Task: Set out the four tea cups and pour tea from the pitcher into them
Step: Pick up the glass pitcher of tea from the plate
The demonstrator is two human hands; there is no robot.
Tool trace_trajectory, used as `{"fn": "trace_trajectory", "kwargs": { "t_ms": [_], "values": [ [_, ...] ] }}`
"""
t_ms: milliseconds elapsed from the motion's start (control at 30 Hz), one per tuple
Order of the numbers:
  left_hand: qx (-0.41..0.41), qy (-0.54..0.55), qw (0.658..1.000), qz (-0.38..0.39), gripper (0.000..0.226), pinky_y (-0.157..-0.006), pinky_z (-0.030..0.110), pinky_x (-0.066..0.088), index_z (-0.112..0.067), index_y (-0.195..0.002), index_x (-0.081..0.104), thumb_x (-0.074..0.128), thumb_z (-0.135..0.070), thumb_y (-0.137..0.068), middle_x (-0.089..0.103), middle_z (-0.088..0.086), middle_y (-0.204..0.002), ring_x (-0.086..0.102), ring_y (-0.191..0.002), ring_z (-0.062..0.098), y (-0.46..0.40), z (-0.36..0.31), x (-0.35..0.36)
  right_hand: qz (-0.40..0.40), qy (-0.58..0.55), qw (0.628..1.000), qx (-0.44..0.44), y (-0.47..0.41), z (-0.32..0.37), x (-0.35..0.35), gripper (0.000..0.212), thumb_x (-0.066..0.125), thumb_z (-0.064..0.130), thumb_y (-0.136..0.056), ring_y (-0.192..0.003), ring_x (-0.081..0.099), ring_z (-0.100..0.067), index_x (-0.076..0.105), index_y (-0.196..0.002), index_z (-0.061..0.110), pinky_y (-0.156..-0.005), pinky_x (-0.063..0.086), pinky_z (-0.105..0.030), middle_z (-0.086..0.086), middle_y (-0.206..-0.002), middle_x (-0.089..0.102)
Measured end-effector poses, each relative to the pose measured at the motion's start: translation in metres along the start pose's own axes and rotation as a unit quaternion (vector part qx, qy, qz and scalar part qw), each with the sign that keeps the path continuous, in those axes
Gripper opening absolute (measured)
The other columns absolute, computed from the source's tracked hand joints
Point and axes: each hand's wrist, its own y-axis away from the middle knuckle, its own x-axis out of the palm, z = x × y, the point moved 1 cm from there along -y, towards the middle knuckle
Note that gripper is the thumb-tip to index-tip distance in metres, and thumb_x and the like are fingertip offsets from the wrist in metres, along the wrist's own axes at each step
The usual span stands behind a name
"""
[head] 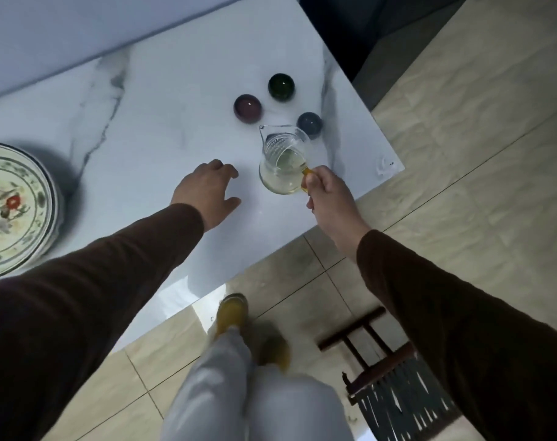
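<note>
Pitcher (283,160) was the main thing to watch: it was clear glass with pale yellow tea in the bottom and a little strainer near its spout, and it sat near the corner of the white marble surface (162,100). The right hand (326,192) was the grip on it, with the fingers pinched shut on the small amber handle (306,178) on the side of the pitcher closest to the person. The left hand (209,194) was just to the left of that grip, fingers spread apart, holding nothing and low over the surface. Only three cups showed, all just past the grip: a purple cup (247,108), a green cup (281,86) and a blue cup (309,125), which was partly behind the pitcher's rim. I could not see a fourth cup. Far to the left of the grip sat a big flowered bowl (15,208). I think the pitcher would feel stiff, smooth and a bit slippery, and not very heavy with so little tea in it. It could crack if it bumped the hard surface or a cup. The handle looked like the best place to hold it, because the glass body might be warm. The cups looked small and light, so pouring slowly would help keep them from tipping.
</note>
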Motion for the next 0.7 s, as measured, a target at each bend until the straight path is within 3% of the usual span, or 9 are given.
{"fn": "trace_trajectory", "kwargs": {
  "t_ms": [433, 600, 700],
  "values": [
    [-0.088, 0.003, 0.995, -0.053, 0.053, -0.089, 0.041, 0.045, -0.017, -0.13, 0.052, 0.068, -0.033, -0.082, 0.056, 0.007, -0.123, 0.046, -0.115, 0.029, -0.091, -0.06, -0.017, 0.101, 0.063, 0.99, -0.07, -0.112, 0.015, -0.089, 0.026, 0.036, 0.029, -0.103, -0.07, 0.046, -0.016, 0.052, -0.091, 0.013, -0.067, 0.039, -0.033, 0.003, -0.073, 0.048],
    [-0.138, 0.019, 0.987, -0.078, 0.053, -0.093, 0.043, 0.044, -0.016, -0.128, 0.053, 0.07, -0.032, -0.08, 0.056, 0.009, -0.122, 0.045, -0.117, 0.032, -0.108, -0.07, -0.019, 0.133, 0.097, 0.977, -0.136, -0.145, 0.024, -0.112, 0.024, 0.039, 0.025, -0.103, -0.077, 0.052, -0.02, 0.052, -0.09, 0.01, -0.075, 0.048, -0.045, 0.002, -0.079, 0.054],
    [-0.154, 0.028, 0.984, -0.091, 0.055, -0.094, 0.044, 0.043, -0.016, -0.128, 0.052, 0.07, -0.033, -0.079, 0.056, 0.009, -0.122, 0.044, -0.118, 0.032, -0.115, -0.069, -0.022, 0.13, 0.121, 0.969, -0.174, -0.16, 0.029, -0.117, 0.022, 0.042, 0.024, -0.102, -0.07, 0.049, -0.014, 0.052, -0.086, 0.013, -0.067, 0.043, -0.038, 0.009, -0.073, 0.05]
  ]
}}
